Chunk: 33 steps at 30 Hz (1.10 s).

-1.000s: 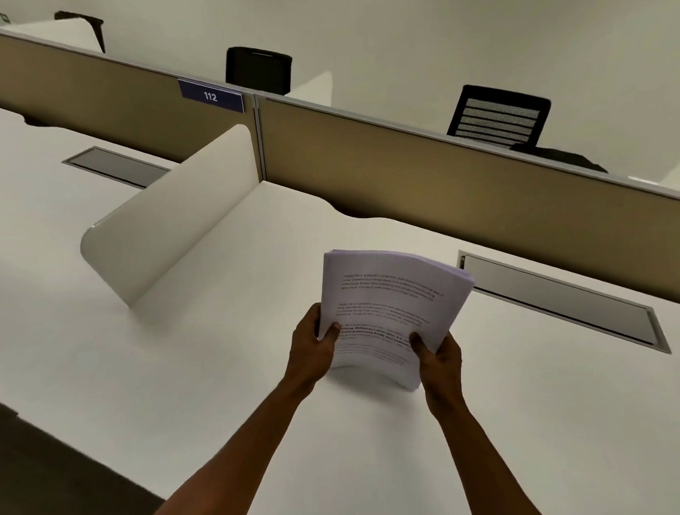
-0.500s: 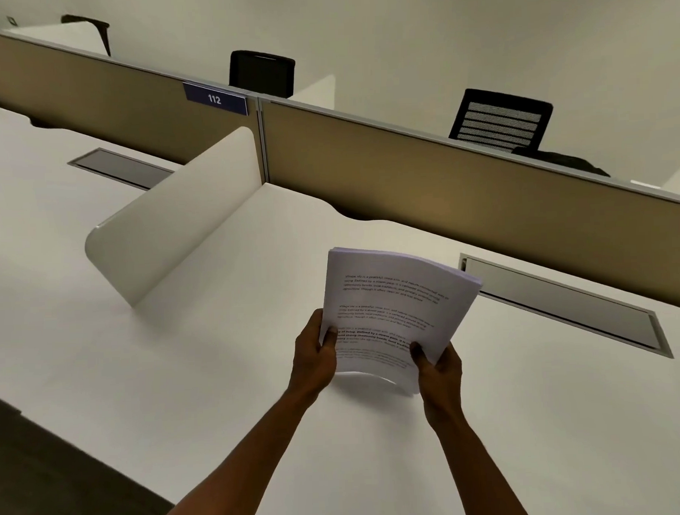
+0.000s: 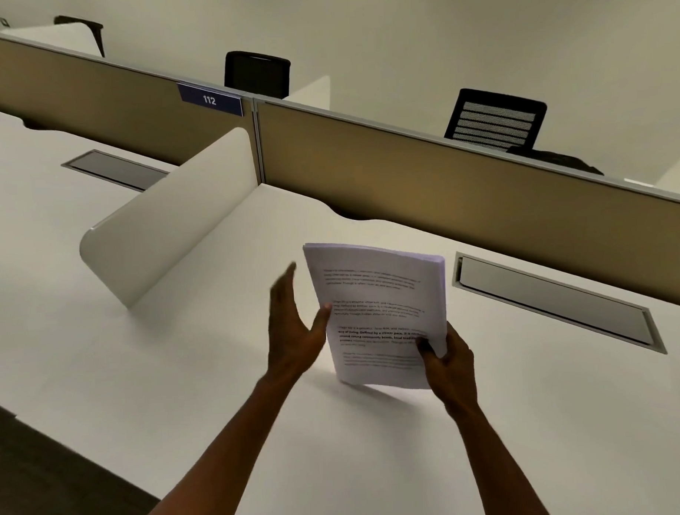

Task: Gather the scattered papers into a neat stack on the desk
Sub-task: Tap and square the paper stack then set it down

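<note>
A thick stack of printed white papers [image 3: 378, 306] stands nearly upright, its bottom edge on or just above the white desk [image 3: 180, 378]. My right hand [image 3: 444, 359] grips the stack's lower right corner, thumb across the front page. My left hand [image 3: 294, 324] is open beside the stack's left edge, fingers straight and pointing away, with the thumb tip touching the paper's edge. The sheets look aligned and bow slightly backward at the top.
A white curved divider [image 3: 167, 221] stands on the desk to the left. A tan partition wall [image 3: 444, 184] with a blue "112" sign [image 3: 209, 100] runs along the back. A grey cable hatch [image 3: 555, 300] lies right of the papers, another [image 3: 111, 169] far left. Black chairs [image 3: 495, 119] are beyond.
My left hand has let go of the stack's lower left corner and opened flat beside its left edge. The stack now stands more upright, held by my right hand alone.
</note>
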Available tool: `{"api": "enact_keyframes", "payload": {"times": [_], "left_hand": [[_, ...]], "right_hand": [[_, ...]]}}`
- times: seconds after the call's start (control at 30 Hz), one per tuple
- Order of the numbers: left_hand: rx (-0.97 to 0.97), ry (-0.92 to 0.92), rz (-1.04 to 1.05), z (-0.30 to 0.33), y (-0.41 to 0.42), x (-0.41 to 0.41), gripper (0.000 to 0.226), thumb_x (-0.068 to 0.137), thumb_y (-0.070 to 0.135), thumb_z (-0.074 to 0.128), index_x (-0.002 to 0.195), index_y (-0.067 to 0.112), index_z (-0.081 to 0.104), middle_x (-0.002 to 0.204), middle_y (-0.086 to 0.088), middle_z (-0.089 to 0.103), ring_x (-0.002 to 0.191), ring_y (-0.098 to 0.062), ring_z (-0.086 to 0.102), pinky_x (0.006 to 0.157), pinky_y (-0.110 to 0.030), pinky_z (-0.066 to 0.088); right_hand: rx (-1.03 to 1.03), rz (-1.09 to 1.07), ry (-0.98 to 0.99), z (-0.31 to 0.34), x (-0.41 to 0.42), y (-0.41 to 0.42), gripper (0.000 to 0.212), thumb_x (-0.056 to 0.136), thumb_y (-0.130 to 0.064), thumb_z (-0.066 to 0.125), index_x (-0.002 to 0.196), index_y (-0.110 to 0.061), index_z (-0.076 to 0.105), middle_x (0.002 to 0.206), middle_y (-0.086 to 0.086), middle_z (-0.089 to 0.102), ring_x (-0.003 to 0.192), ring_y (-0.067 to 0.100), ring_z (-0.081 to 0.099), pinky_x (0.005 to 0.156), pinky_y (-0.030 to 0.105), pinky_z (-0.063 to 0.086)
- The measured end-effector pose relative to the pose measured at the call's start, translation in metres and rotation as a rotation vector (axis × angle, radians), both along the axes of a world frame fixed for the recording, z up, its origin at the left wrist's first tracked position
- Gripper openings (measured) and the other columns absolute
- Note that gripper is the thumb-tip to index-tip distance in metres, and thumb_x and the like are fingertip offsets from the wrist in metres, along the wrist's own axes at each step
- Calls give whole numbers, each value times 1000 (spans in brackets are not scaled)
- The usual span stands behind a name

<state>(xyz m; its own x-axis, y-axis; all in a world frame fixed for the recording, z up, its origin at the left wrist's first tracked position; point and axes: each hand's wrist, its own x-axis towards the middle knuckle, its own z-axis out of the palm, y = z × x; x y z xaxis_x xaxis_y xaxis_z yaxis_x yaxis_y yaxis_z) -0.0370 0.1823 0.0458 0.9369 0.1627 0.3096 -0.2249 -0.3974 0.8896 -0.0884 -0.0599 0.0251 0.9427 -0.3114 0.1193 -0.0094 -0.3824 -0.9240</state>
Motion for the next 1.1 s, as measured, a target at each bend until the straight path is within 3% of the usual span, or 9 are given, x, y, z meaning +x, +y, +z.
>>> {"api": "enact_keyframes", "payload": {"times": [0.1,0.2,0.3,0.43,0.5,0.6,0.7,0.8,1.1], "left_hand": [[247,-199,-39,55,12,18,89,83,46,72,154,19,26,160,-2,31,149,-16,25,120,-21,22],[463,-84,-320,95,21,35,82,79,53,72,150,29,38,148,3,51,142,-17,40,120,-30,28],[523,139,-588,109,27,47,49,83,33,75,130,26,63,119,2,72,107,-18,66,91,-34,53],[438,192,-590,97,27,51,6,88,22,71,82,24,72,80,9,71,74,-11,67,64,-22,44],[346,208,-548,82,32,49,16,88,23,71,72,27,71,69,15,69,64,-4,64,60,-16,43],[151,269,-503,61,46,43,22,85,36,70,87,14,76,81,1,76,71,-13,70,64,-23,50],[-67,353,-493,38,54,35,27,81,42,69,93,18,76,90,0,78,80,-15,73,67,-26,53],[-219,408,-486,16,49,28,23,81,37,73,96,20,77,99,-2,78,88,-18,74,70,-25,56],[-316,475,-454,-34,44,19,19,79,34,78,98,30,77,103,-2,78,96,-18,74,77,-29,60]], "right_hand": [[-179,90,-29,17,6,-10,37,92,-7,61,100,-43,60,90,-23,65,86,-6,64,62,11,52],[-325,152,-38,32,15,-14,24,91,-6,59,105,-25,62,86,-13,66,79,8,66,64,24,55],[-459,218,-68,47,20,-12,23,91,-8,58,105,-25,62,84,-9,67,73,17,64,59,27,52],[-511,288,-93,62,20,-17,22,90,-14,61,105,-29,64,88,-13,70,74,13,65,63,24,51],[-474,303,-91,66,18,-32,18,88,-22,65,101,-34,65,89,-20,70,80,5,65,64,12,46],[-295,182,-33,61,12,-62,34,80,-36,79,110,-38,63,100,-23,70,92,0,66,71,9,50],[310,203,94,39,4,-74,70,72,-26,86,133,-26,52,121,-2,67,110,15,65,89,33,57],[579,323,145,15,-5,-63,56,72,-17,82,125,-13,62,123,16,68,114,35,65,87,43,57],[414,26,163,-13,-10,-37,27,79,-12,78,104,-21,71,99,0,77,87,23,75,68,32,61]]}}
